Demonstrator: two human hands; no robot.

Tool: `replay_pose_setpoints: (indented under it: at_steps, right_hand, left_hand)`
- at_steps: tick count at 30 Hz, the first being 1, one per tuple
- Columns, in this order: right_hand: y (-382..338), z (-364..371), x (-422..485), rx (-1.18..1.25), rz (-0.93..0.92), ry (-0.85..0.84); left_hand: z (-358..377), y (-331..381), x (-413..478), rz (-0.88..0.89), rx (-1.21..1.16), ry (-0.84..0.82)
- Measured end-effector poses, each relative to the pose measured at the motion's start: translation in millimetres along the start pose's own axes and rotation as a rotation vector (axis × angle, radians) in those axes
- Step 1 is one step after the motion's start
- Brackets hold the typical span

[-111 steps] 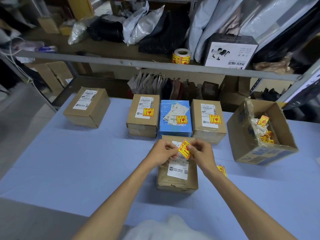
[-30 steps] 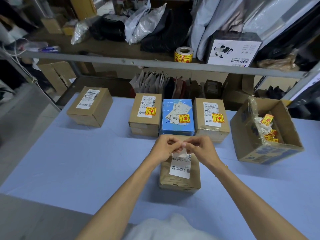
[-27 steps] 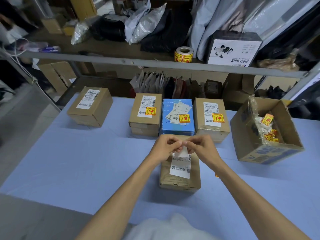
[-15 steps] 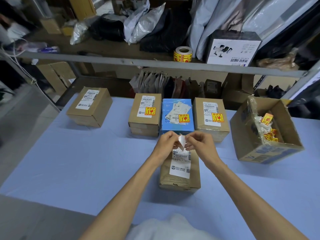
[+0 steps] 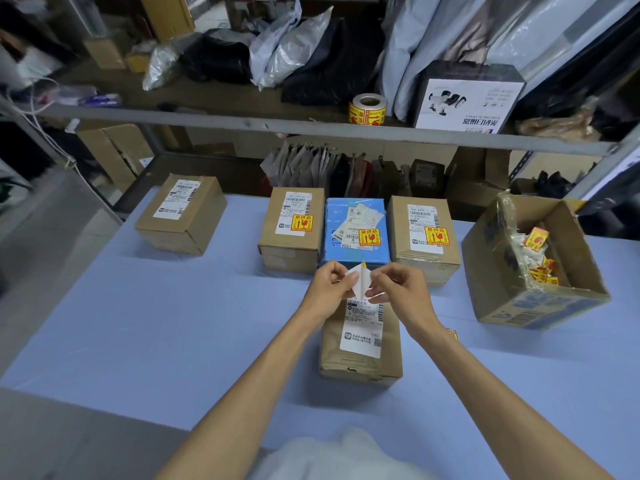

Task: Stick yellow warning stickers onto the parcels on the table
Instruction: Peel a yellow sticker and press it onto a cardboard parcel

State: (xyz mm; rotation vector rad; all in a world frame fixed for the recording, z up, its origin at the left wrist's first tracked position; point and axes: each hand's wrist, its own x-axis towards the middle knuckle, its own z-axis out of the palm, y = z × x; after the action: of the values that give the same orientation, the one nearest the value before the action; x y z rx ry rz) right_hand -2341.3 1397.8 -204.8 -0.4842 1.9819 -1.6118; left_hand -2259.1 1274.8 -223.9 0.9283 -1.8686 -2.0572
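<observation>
Over the near brown parcel (image 5: 360, 355), my left hand (image 5: 327, 289) and my right hand (image 5: 398, 285) pinch a yellow warning sticker (image 5: 358, 280) between them. Its white backing faces me and is split away from the yellow layer. The parcel below carries only a white shipping label. Behind it stand three parcels in a row: a brown one (image 5: 292, 233), a blue one (image 5: 356, 233) and another brown one (image 5: 424, 237), each bearing a yellow sticker. A fourth brown parcel (image 5: 181, 213) sits apart at the far left with a white label only.
An open cardboard box (image 5: 536, 299) with loose stickers and backing scraps stands at the right. More stickers (image 5: 452, 334) lie on the blue table (image 5: 138, 323) beside my right wrist. A sticker roll (image 5: 367, 109) sits on the metal shelf (image 5: 311, 128) behind the table.
The sticker has been turned from its yellow face to its white back, and the backing has come apart from it as both hands rose slightly above the parcel.
</observation>
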Motion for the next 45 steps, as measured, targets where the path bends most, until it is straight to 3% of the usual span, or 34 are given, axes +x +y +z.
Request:
replay_pose_setpoints:
  at_steps: [5,10,17,21,25,29,35,37,41,45]
  right_hand:
    - [-1.0,-1.2,2.2,0.033,-0.004,0.091]
    - [-2.0,-1.6,3.4,0.016,-0.020,0.092]
    - [1.1,-1.8,2.8,0.013,-0.004,0.130]
    - [2.6,-6.0,4.2,0.032,0.022,0.155]
    - [2.3,-6.4,3.8,0.017,0.028,0.168]
    - [2.2,-4.6,4.5,-0.007,0.034,0.165]
    - [-0.8,-1.7,3.5,-0.025,0.056,0.187]
    - [-2.7,-0.2,2.6,-0.022,0.050,0.184]
    - [-7.9,4.3,-0.4,-0.020,0.047,0.180]
    - [-7.4,7.1,-2.1,-0.036,0.056,0.186]
  left_hand:
    - [-2.0,3.2,0.3,0.020,-0.045,0.141]
    - [-4.9,4.9,2.7,0.022,-0.032,0.178]
    - [-4.8,6.4,5.0,-0.100,0.055,0.234]
    - [-9.7,2.4,0.8,-0.046,0.232,0.229]
    - [-10.8,-0.4,-1.9,-0.024,0.229,0.183]
    - [-9.8,3.3,-3.9,-0.032,0.079,0.186]
    - [-9.0,13.9,-10.1,0.064,0.167,0.302]
    - [-5.0,19.3,-14.9,0.112,0.275,0.247]
    - [4.1,22.9,-21.9,0.255,0.749,0.180]
    - [9.9,18.5,-24.7,0.332,0.844,0.176]
